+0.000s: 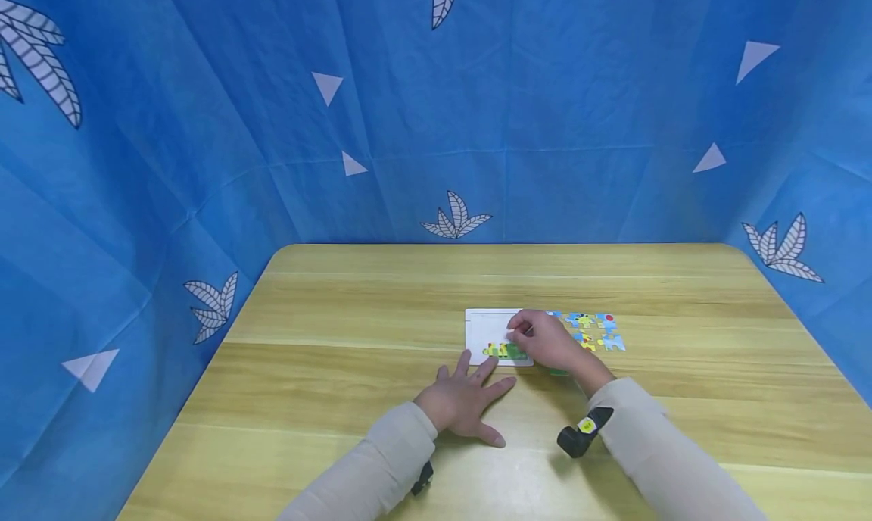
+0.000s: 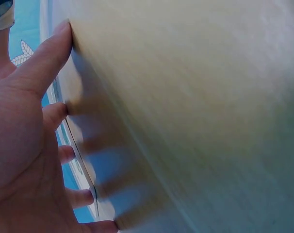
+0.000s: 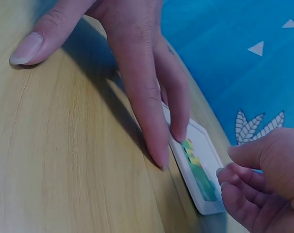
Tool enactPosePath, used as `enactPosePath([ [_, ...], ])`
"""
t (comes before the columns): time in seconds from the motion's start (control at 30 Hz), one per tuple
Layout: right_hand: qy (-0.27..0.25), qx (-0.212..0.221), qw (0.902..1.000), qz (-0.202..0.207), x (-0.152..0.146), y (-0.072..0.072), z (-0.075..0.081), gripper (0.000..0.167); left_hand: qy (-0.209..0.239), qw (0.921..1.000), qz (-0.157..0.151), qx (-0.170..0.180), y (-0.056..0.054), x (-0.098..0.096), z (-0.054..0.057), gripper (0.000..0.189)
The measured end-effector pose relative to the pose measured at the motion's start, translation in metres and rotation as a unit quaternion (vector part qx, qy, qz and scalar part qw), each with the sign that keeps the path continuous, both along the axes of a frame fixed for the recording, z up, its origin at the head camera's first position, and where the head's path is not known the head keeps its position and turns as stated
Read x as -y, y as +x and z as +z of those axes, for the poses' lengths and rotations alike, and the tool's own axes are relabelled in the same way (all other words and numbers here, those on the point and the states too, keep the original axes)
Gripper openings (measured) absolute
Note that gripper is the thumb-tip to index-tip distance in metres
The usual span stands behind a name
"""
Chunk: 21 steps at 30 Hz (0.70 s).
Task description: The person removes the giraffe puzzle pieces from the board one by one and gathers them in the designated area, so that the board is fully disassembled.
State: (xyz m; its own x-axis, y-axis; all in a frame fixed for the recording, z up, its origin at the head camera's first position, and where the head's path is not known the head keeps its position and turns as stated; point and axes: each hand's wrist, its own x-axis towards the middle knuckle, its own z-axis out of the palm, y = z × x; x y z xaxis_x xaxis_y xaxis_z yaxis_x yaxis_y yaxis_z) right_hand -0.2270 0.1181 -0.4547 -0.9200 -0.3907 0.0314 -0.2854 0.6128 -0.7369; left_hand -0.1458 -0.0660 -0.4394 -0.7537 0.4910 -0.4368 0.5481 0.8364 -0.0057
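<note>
A white puzzle tray [image 1: 485,326] lies on the table, with a few joined green and yellow puzzle pieces [image 3: 199,175] along its near side. My left hand [image 1: 465,401] rests with spread fingers on the table; its foremost fingertips are at the tray's near edge. In the left wrist view, the left thumb [image 2: 50,58] stands apart from the other fingers. Over the tray's right part, my right hand [image 1: 545,341] has its fingers bent and the thumb close to them. I cannot tell whether a piece is between those fingertips.
Loose puzzle pieces [image 1: 611,342] in blue, yellow and red lie right of the tray, partly hidden behind the right hand. The wooden table [image 1: 327,385] meets a blue curtain [image 1: 436,112] at the back.
</note>
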Motion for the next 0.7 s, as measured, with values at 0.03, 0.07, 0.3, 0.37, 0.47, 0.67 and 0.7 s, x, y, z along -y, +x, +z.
enactPosePath([
  [0.03,0.002,0.003,1.0,0.004,0.0018,-0.0008,-0.001,0.012,0.001,1.0,0.0,0.001,0.0003,0.0001,-0.0003,0.09],
  [0.07,0.004,0.004,1.0,0.007,0.0034,-0.0017,-0.0019,0.012,0.002,1.0,0.0,0.001,0.0003,0.0001,-0.0005,0.089],
  [0.3,0.041,0.009,0.9985,0.034,0.0093,-0.0041,-0.0046,0.011,0.0,1.0,0.0,0.003,0.0011,0.0001,-0.0007,0.089],
  [0.37,0.052,0.011,0.9979,0.038,0.0099,-0.0041,-0.0053,0.01,0.0,1.0,-0.002,-0.001,0.0017,0.0004,-0.0005,0.089],
  [0.47,0.058,0.019,0.9974,0.039,0.0104,-0.0043,-0.0054,0.01,-0.003,1.0,-0.005,-0.007,0.0021,0.0008,-0.0008,0.09],
  [0.67,0.068,0.027,0.9966,0.037,0.0111,-0.0044,-0.0042,0.007,-0.004,0.9999,-0.005,-0.009,0.002,0.0008,-0.0012,0.089],
  [0.7,0.068,0.027,0.9966,0.037,0.0114,-0.0043,-0.0038,0.006,-0.004,0.9999,-0.005,-0.008,0.002,0.0008,-0.0014,0.089],
])
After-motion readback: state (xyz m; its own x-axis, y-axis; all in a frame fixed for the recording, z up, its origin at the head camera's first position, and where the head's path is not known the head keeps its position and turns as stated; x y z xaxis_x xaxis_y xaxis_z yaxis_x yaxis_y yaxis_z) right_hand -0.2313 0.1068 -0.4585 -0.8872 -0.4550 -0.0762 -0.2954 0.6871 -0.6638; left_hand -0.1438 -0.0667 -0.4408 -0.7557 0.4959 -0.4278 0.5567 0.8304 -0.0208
